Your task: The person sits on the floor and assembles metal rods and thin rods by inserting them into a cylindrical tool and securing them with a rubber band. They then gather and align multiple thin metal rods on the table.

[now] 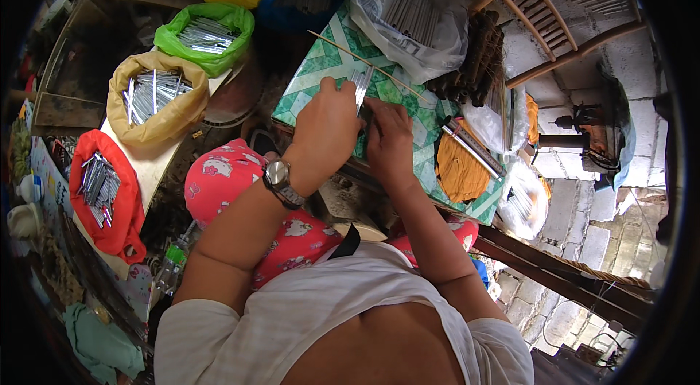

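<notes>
My left hand [326, 125] is closed around a small bundle of thin silvery tubes [361, 84], held upright over a board covered in green patterned sheet [321, 68]. A watch sits on that wrist. My right hand [389, 138] rests beside it on the board, fingers curled against the lower end of the same bundle. A long thin wooden stick [364, 63] lies diagonally across the board just beyond the hands. More tubes [472, 148] lie on an orange cloth [458, 170] at the board's right end.
Bags of silvery tubes stand to the left: a red one [120, 214], a tan one [157, 119], a green one [208, 31]. A clear bag of tubes [412, 13] lies at the board's far end. A wooden chair [554, 13] stands at the upper right.
</notes>
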Demonstrator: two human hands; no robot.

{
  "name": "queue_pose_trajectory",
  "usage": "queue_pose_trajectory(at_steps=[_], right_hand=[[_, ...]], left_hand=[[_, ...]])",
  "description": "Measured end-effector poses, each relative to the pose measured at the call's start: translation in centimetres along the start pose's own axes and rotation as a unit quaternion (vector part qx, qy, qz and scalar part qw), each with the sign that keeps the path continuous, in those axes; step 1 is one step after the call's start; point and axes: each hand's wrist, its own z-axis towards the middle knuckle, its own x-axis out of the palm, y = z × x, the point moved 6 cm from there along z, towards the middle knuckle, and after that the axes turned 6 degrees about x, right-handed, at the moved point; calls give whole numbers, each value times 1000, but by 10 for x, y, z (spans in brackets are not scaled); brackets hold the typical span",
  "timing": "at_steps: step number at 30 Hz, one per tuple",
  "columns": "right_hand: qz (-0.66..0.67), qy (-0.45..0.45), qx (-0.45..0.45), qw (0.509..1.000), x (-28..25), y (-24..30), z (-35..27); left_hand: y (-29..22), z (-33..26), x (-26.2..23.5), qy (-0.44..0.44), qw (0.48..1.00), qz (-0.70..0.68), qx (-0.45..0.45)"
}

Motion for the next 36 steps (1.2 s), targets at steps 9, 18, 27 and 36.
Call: queue_pose_trajectory(at_steps=[9,18,27,36], right_hand=[[28,-52,-41,997,-21,10,16],[-132,-56,-127,982,-66,-20,166],[-371,257,-258,854,-12,-71,219],[-298,152,-253,908,-43,-51,205]], left_hand=[[0,1,6,-19,999,32,28],[2,17,4,-23,999,24,43],[15,21,-1,-18,998,-44,31],[34,29,-1,-36,994,-91,49]])
